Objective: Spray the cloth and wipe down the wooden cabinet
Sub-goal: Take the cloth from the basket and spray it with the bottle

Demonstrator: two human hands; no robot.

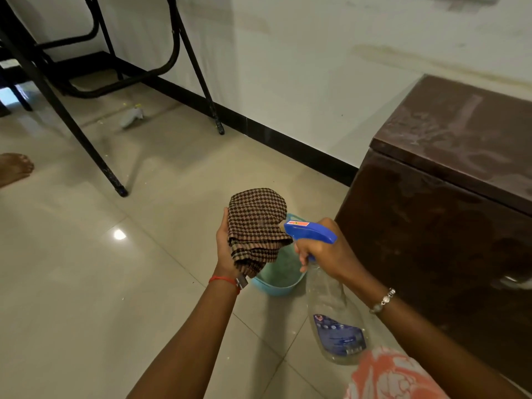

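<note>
Right hand is clamped round the neck of a spray bottle, fingers on the trigger, the blue spray head pointing to nine o'clock at the cloth. Left hand grips that cloth from its nine o'clock side, thumb and fingers closed on the folds. Nozzle and cloth are just beside each other, almost touching.

The cloth is a brown-and-tan check weave, bunched and folded, its lower end hanging past the left wrist. The bottle is clear plastic with a blue label low down and hangs tilted toward five o'clock.

Under both hands a light blue basin sits on the pale tiled floor. At three o'clock stands the wooden cabinet, dark brown and glossy, its top streaked with pale smears, its near corner close to the right hand. Open floor runs from seven to ten o'clock. Black table legs stand at eleven o'clock, before the white wall.
</note>
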